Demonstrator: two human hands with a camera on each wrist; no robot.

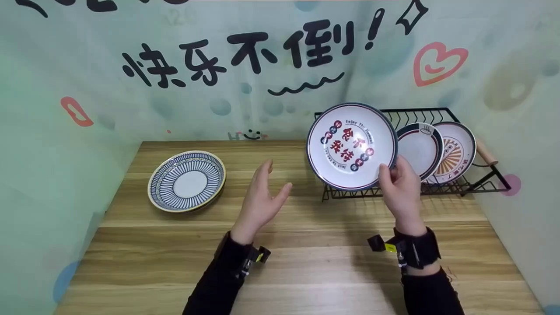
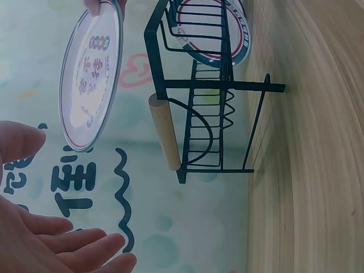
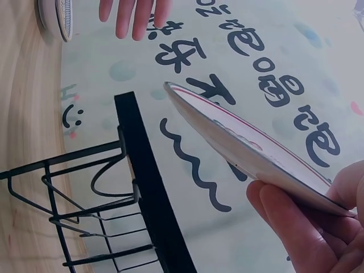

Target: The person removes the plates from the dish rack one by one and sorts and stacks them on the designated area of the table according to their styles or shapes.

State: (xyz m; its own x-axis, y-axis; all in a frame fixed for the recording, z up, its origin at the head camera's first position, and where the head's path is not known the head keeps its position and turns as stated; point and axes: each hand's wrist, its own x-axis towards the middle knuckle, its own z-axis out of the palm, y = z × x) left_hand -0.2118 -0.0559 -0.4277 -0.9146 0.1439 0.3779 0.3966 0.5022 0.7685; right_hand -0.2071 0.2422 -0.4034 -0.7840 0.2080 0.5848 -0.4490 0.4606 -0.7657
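Observation:
My right hand (image 1: 401, 192) pinches a white plate (image 1: 350, 146) with a dark rim and red lettering by its lower right edge, thumb on the face and fingers behind. In the right wrist view the plate (image 3: 250, 151) shows edge-on, raised above the rack. My left hand (image 1: 261, 201) is held over the table to the left of that plate, fingers straight, thumb spread, holding nothing. The left wrist view shows the left palm (image 2: 40, 239) facing the plate (image 2: 91, 79) with a gap between. Behind the held plate stands a black wire dish rack (image 1: 442, 189).
Two more plates lean in the rack: a dark-rimmed one (image 1: 420, 148) and one with an orange ray pattern (image 1: 455, 153). A blue-striped dish (image 1: 188, 181) sits at the left of the wooden table (image 1: 306, 271). A wooden handle (image 1: 485, 153) is at the rack's right end.

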